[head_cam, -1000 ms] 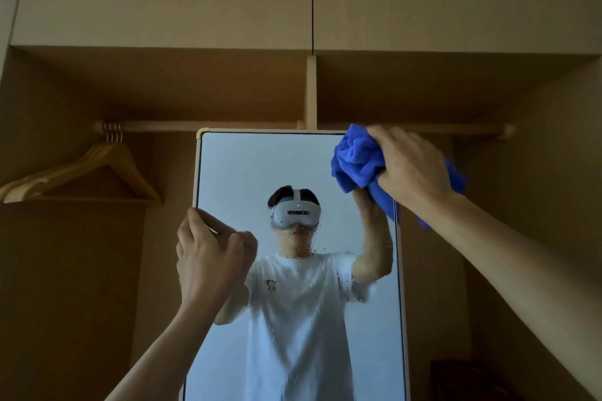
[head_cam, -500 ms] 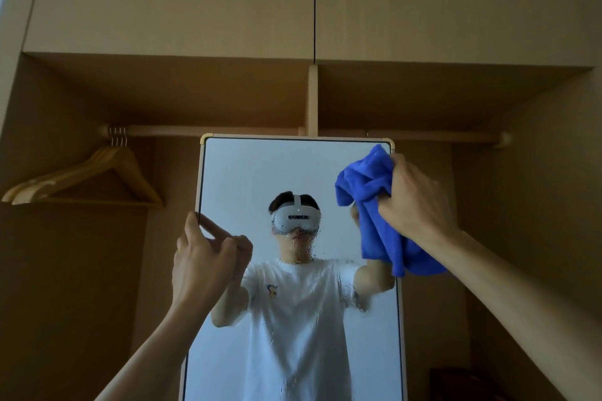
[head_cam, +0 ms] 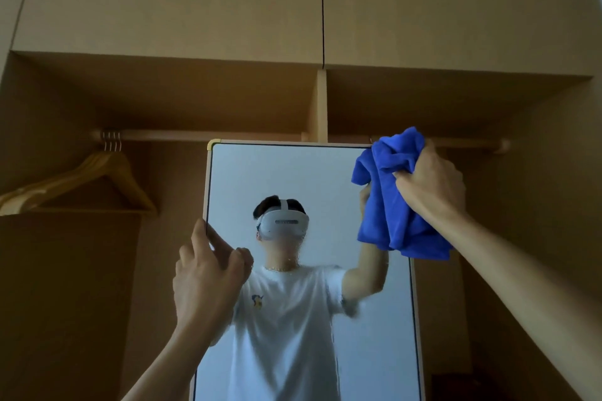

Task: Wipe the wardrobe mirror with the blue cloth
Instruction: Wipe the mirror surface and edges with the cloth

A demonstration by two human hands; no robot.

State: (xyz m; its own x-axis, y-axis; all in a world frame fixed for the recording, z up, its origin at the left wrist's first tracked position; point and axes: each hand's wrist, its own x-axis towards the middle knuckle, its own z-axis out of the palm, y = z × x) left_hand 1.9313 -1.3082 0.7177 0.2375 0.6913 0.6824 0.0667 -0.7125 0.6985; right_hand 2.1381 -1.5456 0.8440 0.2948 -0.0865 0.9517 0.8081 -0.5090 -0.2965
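A tall wardrobe mirror [head_cam: 286,179] with a pale frame stands in front of the open wardrobe, with droplets or streaks on its lower glass. My right hand [head_cam: 430,185] grips a bunched blue cloth [head_cam: 387,212] and holds it against the mirror's top right corner. The cloth hangs down over the right frame edge. My left hand [head_cam: 205,283] holds the mirror's left edge at mid height, thumb up along the frame and fingers curled on the glass side. The mirror reflects a person in a white T-shirt.
Wooden hangers [head_cam: 97,176] hang at the left end of a clothes rail [head_cam: 195,135] just behind the mirror's top. A vertical divider [head_cam: 322,104] and closed upper cabinet doors [head_cam: 195,3] are above. Wardrobe walls close in on both sides.
My right hand dragged the cloth down the mirror's right side, then back up and slightly right to the top corner. My left hand has kept its hold on the left edge.
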